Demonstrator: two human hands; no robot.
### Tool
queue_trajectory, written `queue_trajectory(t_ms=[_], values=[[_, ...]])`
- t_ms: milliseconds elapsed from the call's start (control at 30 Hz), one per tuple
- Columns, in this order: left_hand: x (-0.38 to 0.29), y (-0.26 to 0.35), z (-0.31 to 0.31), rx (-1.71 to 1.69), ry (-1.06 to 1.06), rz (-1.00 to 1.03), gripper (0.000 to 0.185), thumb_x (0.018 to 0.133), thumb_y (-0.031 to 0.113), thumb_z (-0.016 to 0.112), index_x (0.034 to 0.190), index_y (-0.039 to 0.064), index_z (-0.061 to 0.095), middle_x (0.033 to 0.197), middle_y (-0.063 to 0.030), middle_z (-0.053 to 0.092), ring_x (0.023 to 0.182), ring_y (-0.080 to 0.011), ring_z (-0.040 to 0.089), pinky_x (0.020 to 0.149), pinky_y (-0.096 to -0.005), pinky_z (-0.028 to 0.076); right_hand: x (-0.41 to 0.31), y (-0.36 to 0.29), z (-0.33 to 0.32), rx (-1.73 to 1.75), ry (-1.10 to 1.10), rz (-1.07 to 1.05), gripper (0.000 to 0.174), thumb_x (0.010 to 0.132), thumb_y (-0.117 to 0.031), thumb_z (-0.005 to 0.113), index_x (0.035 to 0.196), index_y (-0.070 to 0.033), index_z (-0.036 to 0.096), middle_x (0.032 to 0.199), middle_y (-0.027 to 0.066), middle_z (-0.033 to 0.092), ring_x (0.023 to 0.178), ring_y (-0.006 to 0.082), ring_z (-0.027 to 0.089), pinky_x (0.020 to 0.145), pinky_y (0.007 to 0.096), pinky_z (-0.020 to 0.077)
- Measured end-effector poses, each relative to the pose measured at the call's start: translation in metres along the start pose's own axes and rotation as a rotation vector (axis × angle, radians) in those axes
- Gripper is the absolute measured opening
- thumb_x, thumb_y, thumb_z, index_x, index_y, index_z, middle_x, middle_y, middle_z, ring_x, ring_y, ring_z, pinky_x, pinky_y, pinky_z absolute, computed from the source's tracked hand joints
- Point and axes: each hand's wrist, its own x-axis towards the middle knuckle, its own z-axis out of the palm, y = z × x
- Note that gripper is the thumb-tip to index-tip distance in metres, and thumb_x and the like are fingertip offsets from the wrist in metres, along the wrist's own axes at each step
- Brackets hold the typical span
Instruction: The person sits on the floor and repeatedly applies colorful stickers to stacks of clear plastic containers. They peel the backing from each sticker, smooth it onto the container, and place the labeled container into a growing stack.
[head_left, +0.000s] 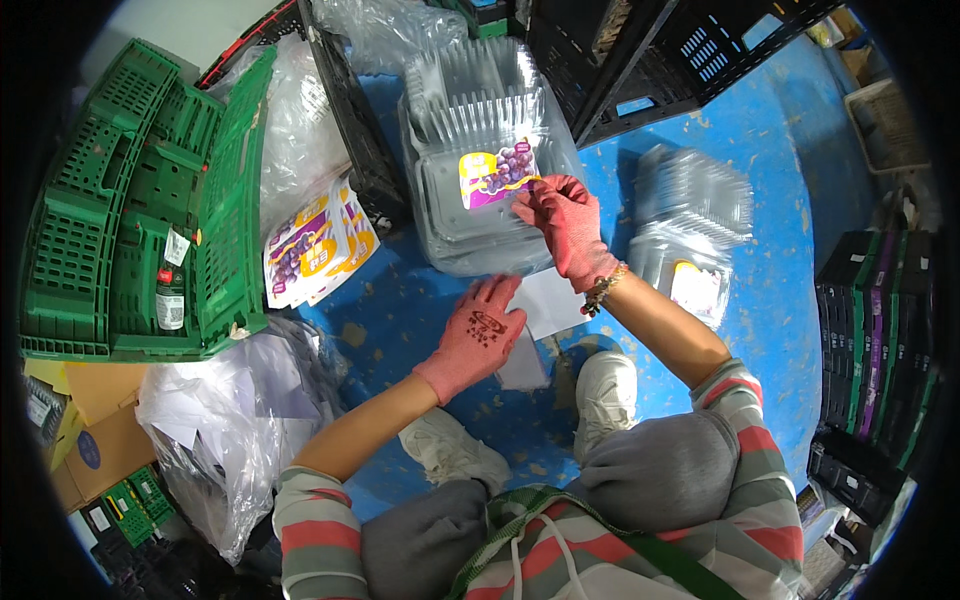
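Observation:
My right hand (574, 229), in a red-coated work glove, has its thumb and fingertips together at the right edge of a grape-printed label (501, 172). The label lies on the front of a clear plastic clamshell container (442, 217), which rests on a stack in a clear plastic bag. My left hand (478, 334), in a pink glove with dark print, is held palm down with fingers extended and nothing visible in it. It is beside white paper sheets (551, 304) on the blue floor (382, 300). Another clamshell stack (690, 202) stands right, also bearing a label.
At left, a green plastic crate (232, 187) holds a small dark bottle (170, 292). Printed label sheets (322, 244) lie beside it, above a plastic bag of papers (247, 405). Black crates (630, 67) stand behind; more black crates (874, 337) are stacked right.

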Motion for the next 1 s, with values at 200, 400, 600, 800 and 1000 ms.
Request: queue_trajectory(t_ms=[200,400,600,800,1000], values=[[0.036,-0.025,-0.010,0.197,0.137,-0.032,0.015,0.074,0.016,0.062,0.074,0.001,0.062,0.147,-0.0202,0.025,0.136,-0.0412,0.020,0.112,-0.0492,0.018,0.003,0.014,0.004,-0.046,0.012,0.021,0.003,0.087,0.003,0.052,0.090,0.002,0.051,0.089,0.0097,0.056,0.082,0.0211,0.063,0.073,0.0339,0.0577],[0.065,-0.053,-0.017,0.189,0.041,-0.130,0.016,0.072,0.018,0.063,0.079,0.007,0.072,0.152,-0.0121,0.020,0.135,-0.0499,0.015,0.112,-0.0549,0.010,0.008,0.017,-0.002,-0.068,0.009,0.103,0.005,0.089,-0.001,0.054,0.093,0.002,0.052,0.091,0.0105,0.059,0.088,0.0227,0.064,0.080,0.0375,0.0575],[0.069,-0.056,-0.022,0.237,-0.111,-0.128,0.018,0.076,0.022,0.060,0.082,0.012,0.073,0.153,-0.0067,0.020,0.135,-0.0531,0.010,0.111,-0.0579,0.007,-0.005,0.007,-0.008,-0.178,0.047,-0.133,0.007,0.091,-0.002,0.049,0.096,0.000,0.053,0.101,0.0097,0.057,0.083,0.0203,0.063,0.073,0.0315,0.0556],[0.060,-0.037,0.008,0.367,-0.116,-0.058,0.022,0.080,0.021,0.055,0.095,0.012,0.069,0.150,-0.0090,0.027,0.134,-0.0525,0.015,0.110,-0.0592,0.008,0.013,-0.016,0.003,-1.193,-0.524,-0.813,0.026,0.087,-0.011,0.055,0.113,-0.006,0.056,0.116,0.0129,0.056,0.099,0.0277,0.060,0.084,0.0375,0.0485],[0.013,0.010,0.039,-0.121,-0.113,0.076,0.048,0.086,0.016,0.048,0.133,0.010,0.045,0.145,-0.0076,0.034,0.134,-0.0369,0.027,0.110,-0.0467,0.026,0.059,0.012,0.020,-2.022,-1.086,-0.999,0.088,0.066,-0.058,0.068,0.137,-0.015,0.037,0.144,0.0112,0.035,0.135,0.0316,0.029,0.113,0.0512,0.0146]])
